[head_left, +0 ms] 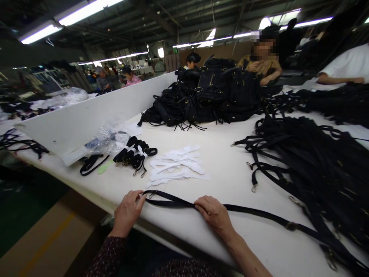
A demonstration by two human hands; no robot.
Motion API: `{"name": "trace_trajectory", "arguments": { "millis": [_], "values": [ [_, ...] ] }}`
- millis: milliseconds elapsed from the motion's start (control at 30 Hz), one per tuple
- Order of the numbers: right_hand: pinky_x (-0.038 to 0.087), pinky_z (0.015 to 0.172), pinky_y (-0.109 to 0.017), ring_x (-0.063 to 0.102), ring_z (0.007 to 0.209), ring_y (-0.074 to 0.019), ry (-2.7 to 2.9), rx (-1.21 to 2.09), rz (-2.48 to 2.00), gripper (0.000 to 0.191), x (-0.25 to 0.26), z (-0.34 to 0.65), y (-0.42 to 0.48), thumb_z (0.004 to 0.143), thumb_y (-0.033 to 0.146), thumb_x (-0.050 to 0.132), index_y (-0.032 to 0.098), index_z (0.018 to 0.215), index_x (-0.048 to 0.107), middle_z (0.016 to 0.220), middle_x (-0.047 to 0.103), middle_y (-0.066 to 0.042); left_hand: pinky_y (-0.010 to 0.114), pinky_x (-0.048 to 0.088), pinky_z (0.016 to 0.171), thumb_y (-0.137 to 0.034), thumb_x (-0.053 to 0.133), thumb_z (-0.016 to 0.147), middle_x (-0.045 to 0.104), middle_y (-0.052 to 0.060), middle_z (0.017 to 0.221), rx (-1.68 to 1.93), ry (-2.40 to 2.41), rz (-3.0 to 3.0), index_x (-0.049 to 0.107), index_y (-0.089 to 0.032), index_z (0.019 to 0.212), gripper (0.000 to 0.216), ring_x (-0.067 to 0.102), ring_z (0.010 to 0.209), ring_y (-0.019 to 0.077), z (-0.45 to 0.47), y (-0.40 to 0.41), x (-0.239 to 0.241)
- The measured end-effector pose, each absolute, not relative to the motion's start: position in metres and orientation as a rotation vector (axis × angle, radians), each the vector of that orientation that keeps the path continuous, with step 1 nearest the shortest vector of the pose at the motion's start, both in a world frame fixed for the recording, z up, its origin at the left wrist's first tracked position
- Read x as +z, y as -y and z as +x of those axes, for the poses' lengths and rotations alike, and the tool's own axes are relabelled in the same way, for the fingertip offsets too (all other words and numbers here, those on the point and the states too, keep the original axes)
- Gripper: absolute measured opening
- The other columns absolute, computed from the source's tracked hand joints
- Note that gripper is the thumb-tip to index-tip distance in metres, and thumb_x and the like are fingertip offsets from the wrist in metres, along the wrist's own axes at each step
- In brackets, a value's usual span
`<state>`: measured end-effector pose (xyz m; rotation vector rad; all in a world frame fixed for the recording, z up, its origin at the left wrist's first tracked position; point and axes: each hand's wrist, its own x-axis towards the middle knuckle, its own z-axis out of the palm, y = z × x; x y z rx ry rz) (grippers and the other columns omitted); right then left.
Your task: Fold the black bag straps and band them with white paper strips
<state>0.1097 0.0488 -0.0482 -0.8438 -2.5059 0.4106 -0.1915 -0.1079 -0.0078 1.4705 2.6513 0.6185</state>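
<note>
A long black strap [253, 213] lies along the near edge of the white table [230, 169]. My left hand [128, 211] pinches its looped end near a metal clasp, fingers curled. My right hand [215, 213] presses down on the strap a little further along, fingers closed over it. Just beyond my hands lies a small pile of white paper strips [177, 165]. A bundle of folded black straps with white bands [135, 153] sits to the left of that pile.
A large heap of loose black straps with metal clips [317, 165] covers the right side. Black bags [219, 88] are piled at the back. A white divider wall [95, 111] runs along the left, with a clear plastic bag [109, 136] beside it. Other people sit behind.
</note>
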Motion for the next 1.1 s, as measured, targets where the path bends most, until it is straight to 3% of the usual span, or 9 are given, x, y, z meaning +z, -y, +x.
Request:
{"name": "trace_trajectory", "arguments": {
  "millis": [100, 200, 300, 500, 633, 733, 867, 1000, 1100],
  "values": [
    [0.046, 0.075, -0.030, 0.065, 0.082, -0.0174, 2.506, 0.417, -0.840, 0.013, -0.049, 0.110, -0.049, 0.096, 0.027, 0.055, 0.024, 0.095, 0.068, 0.087, 0.072, -0.001, 0.032, 0.043, 0.079, -0.041, 0.053, 0.089, 0.064, 0.002, 0.092, 0.498, -2.647, 1.402, 0.062, -0.027, 0.097, 0.018, 0.059, 0.095, 0.0213, -0.185, 0.104, 0.001],
    [0.046, 0.075, -0.030, 0.065, 0.082, -0.0175, 2.504, 0.423, -0.848, 0.013, -0.048, 0.111, -0.048, 0.095, 0.027, 0.056, 0.025, 0.094, 0.068, 0.087, 0.072, -0.002, 0.032, 0.039, 0.078, -0.029, 0.057, 0.082, 0.064, 0.001, 0.092, 0.638, -2.538, 1.189, 0.060, -0.025, 0.084, 0.005, 0.059, 0.094, 0.0215, -0.179, 0.096, 0.010],
    [0.046, 0.075, -0.030, 0.065, 0.083, -0.0180, 2.508, 0.444, -0.861, 0.013, -0.047, 0.111, -0.048, 0.095, 0.026, 0.055, 0.025, 0.094, 0.068, 0.088, 0.072, -0.002, 0.032, 0.043, 0.078, -0.029, 0.058, 0.080, 0.067, 0.002, 0.088, 0.766, -2.418, 1.016, 0.057, -0.024, 0.081, 0.005, 0.064, 0.091, 0.0222, -0.180, 0.092, 0.016],
    [0.045, 0.076, -0.030, 0.065, 0.084, -0.0184, 2.499, 0.462, -0.852, 0.013, -0.050, 0.111, -0.049, 0.096, 0.027, 0.055, 0.025, 0.094, 0.068, 0.088, 0.072, -0.001, 0.020, 0.050, 0.059, -0.051, 0.052, 0.089, 0.075, 0.006, 0.095, 1.195, -1.794, 0.538, 0.058, -0.022, 0.102, 0.032, 0.073, 0.083, 0.0155, -0.182, 0.099, 0.020],
    [0.044, 0.076, -0.030, 0.065, 0.084, -0.0178, 2.483, 0.476, -0.836, 0.013, -0.052, 0.112, -0.050, 0.096, 0.027, 0.054, 0.025, 0.094, 0.068, 0.088, 0.072, -0.001, 0.013, 0.046, 0.046, -0.032, 0.070, 0.084, 0.076, 0.004, 0.084, 1.366, -1.451, 0.199, 0.062, -0.018, 0.114, 0.034, 0.072, 0.071, 0.0107, -0.184, 0.107, 0.011],
    [0.044, 0.075, -0.030, 0.065, 0.084, -0.0180, 2.475, 0.475, -0.840, 0.012, -0.052, 0.111, -0.050, 0.095, 0.027, 0.056, 0.025, 0.095, 0.068, 0.088, 0.072, -0.001, 0.012, 0.054, 0.052, -0.022, 0.068, 0.086, 0.077, 0.007, 0.088, 1.321, -1.339, 0.105, 0.061, -0.013, 0.121, 0.037, 0.073, 0.074, 0.0109, -0.185, 0.115, 0.004],
    [0.044, 0.074, -0.030, 0.064, 0.082, -0.0183, 2.476, 0.456, -0.841, 0.011, -0.053, 0.111, -0.049, 0.095, 0.026, 0.057, 0.025, 0.094, 0.068, 0.088, 0.072, -0.001, 0.016, 0.061, 0.065, -0.023, 0.065, 0.089, 0.078, 0.012, 0.098, 1.254, -1.182, 0.087, 0.065, -0.006, 0.115, 0.031, 0.075, 0.086, 0.0156, -0.179, 0.124, 0.004],
    [0.044, 0.075, -0.030, 0.064, 0.083, -0.0183, 2.487, 0.442, -0.847, 0.010, -0.053, 0.111, -0.049, 0.094, 0.026, 0.057, 0.026, 0.094, 0.068, 0.089, 0.072, -0.001, 0.019, 0.061, 0.079, -0.016, 0.067, 0.085, 0.075, 0.012, 0.117, 1.308, -1.161, 0.200, 0.070, -0.012, 0.108, 0.024, 0.072, 0.106, 0.0183, -0.172, 0.122, 0.014],
    [0.044, 0.074, -0.030, 0.064, 0.082, -0.0182, 2.494, 0.444, -0.862, 0.011, -0.052, 0.111, -0.048, 0.094, 0.027, 0.057, 0.026, 0.093, 0.068, 0.088, 0.072, -0.001, 0.017, 0.058, 0.078, -0.018, 0.071, 0.080, 0.074, 0.009, 0.118, 1.280, -1.287, 0.343, 0.071, -0.016, 0.104, 0.024, 0.071, 0.105, 0.0157, -0.172, 0.112, 0.022]
  ]
}}
